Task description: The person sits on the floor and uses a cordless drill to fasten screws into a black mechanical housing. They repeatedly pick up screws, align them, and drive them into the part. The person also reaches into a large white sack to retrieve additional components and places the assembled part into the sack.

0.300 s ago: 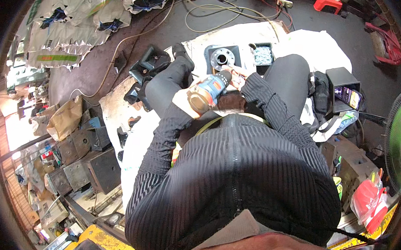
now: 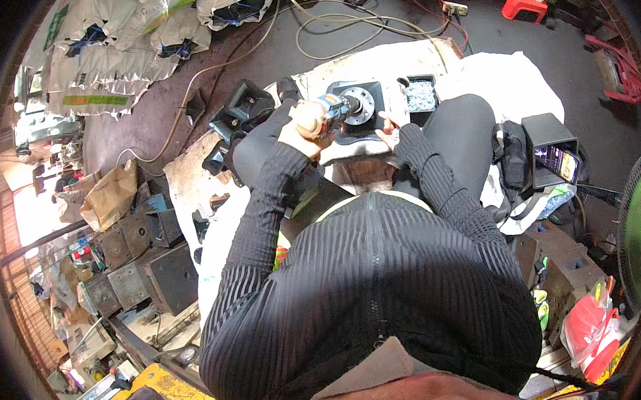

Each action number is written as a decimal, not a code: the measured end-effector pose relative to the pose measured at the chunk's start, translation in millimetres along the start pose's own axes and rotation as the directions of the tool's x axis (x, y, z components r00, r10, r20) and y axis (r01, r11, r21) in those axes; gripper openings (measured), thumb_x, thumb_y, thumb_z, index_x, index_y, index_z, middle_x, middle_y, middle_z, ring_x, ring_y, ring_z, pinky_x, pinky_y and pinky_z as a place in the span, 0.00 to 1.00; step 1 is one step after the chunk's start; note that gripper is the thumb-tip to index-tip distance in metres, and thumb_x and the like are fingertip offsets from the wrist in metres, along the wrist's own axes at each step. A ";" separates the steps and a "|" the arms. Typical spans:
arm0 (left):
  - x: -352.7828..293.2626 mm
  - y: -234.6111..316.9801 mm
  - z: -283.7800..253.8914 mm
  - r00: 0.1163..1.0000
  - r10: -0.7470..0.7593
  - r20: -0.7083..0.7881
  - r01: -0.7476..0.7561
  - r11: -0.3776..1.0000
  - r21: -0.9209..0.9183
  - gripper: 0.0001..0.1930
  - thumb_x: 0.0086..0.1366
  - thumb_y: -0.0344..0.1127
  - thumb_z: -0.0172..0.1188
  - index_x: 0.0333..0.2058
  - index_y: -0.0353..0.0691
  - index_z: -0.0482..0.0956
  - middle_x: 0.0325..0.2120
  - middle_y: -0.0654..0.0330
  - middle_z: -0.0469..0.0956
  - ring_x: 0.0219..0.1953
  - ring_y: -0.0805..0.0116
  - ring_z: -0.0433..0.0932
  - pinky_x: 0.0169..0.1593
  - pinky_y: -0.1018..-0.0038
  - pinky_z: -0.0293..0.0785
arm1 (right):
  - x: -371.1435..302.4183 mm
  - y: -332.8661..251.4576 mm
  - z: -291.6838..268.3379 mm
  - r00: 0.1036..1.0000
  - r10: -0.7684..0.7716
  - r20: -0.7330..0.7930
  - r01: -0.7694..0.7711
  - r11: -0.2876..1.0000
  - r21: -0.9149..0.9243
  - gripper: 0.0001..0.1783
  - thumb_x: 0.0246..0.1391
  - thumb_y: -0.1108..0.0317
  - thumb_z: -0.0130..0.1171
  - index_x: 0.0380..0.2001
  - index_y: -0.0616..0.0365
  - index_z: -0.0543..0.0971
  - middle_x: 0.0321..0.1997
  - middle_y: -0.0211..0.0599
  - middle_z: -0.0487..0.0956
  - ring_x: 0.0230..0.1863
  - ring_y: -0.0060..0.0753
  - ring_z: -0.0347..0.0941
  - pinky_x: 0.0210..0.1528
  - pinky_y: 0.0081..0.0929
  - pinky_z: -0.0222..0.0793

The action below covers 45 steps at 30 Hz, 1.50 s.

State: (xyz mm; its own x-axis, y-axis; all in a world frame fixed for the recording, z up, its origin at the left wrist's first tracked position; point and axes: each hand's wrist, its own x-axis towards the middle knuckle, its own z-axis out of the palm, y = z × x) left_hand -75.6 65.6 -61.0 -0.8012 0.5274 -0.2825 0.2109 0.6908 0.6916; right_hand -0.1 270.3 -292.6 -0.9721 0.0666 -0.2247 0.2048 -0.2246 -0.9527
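In my left hand (image 2: pixel 304 133) is a blue cordless drill (image 2: pixel 334 109), fingers wrapped round it. Its dark chuck reaches over a round silver flange (image 2: pixel 368 98) with holes round its rim. Whether the tip touches the flange I cannot tell. Under the flange lies a black square part (image 2: pixel 370 131) with a raised edge. Just to the right of that part is my right hand (image 2: pixel 390 130), empty, its fingers spread towards the black edge. A black box of small light-blue pieces (image 2: pixel 420 93) stands beyond my right hand.
White sheeting (image 2: pixel 507 79) covers the ground round my legs. Black moulded parts (image 2: pixel 244 105) lie to the left. Hoses (image 2: pixel 331 48) loop beyond the sheeting. At the right are a phone in a dark box (image 2: pixel 561 161) and a green fan (image 2: pixel 639 230); wrapped bundles (image 2: pixel 124 34) fill the far left.
The drill has moved left and away from me, and its chuck now lies over the flange. My right hand has come away from the chuck and opened, nearer the black part's right edge.
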 end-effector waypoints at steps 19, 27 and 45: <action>104.9 17.4 -18.7 0.818 -0.433 0.379 0.322 0.890 0.322 0.30 0.43 0.37 0.63 0.48 0.41 0.68 0.42 0.54 0.72 0.44 0.62 0.71 0.49 0.70 0.66 | 56.8 -59.0 13.5 0.891 0.430 -0.143 -0.450 0.805 -0.386 0.24 0.43 0.44 0.57 0.33 0.53 0.79 0.21 0.30 0.76 0.17 0.22 0.70 0.23 0.21 0.67; 106.0 0.7 -12.0 0.909 -0.197 0.368 0.021 0.903 0.430 0.28 0.45 0.38 0.61 0.48 0.40 0.67 0.43 0.53 0.71 0.47 0.60 0.69 0.51 0.71 0.64 | 59.2 -43.0 14.2 0.896 0.427 -0.124 -0.445 0.850 -0.283 0.22 0.46 0.46 0.57 0.30 0.56 0.79 0.15 0.28 0.71 0.12 0.19 0.63 0.16 0.22 0.60; 97.2 32.3 3.2 0.724 -0.589 0.358 0.554 0.807 0.206 0.27 0.46 0.40 0.61 0.47 0.42 0.69 0.42 0.54 0.72 0.48 0.62 0.69 0.51 0.73 0.65 | 60.2 -24.4 6.4 0.962 0.238 -0.131 -0.271 0.819 -0.506 0.23 0.44 0.44 0.55 0.31 0.53 0.80 0.25 0.34 0.78 0.28 0.29 0.73 0.34 0.26 0.67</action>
State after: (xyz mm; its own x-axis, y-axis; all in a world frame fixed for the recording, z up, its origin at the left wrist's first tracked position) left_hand -144.9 140.8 -68.3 -0.5040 0.1523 -0.8502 -0.1585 0.9513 0.2644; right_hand -64.4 273.6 -281.6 -0.8719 0.1381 -0.4698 0.4892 0.2896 -0.8227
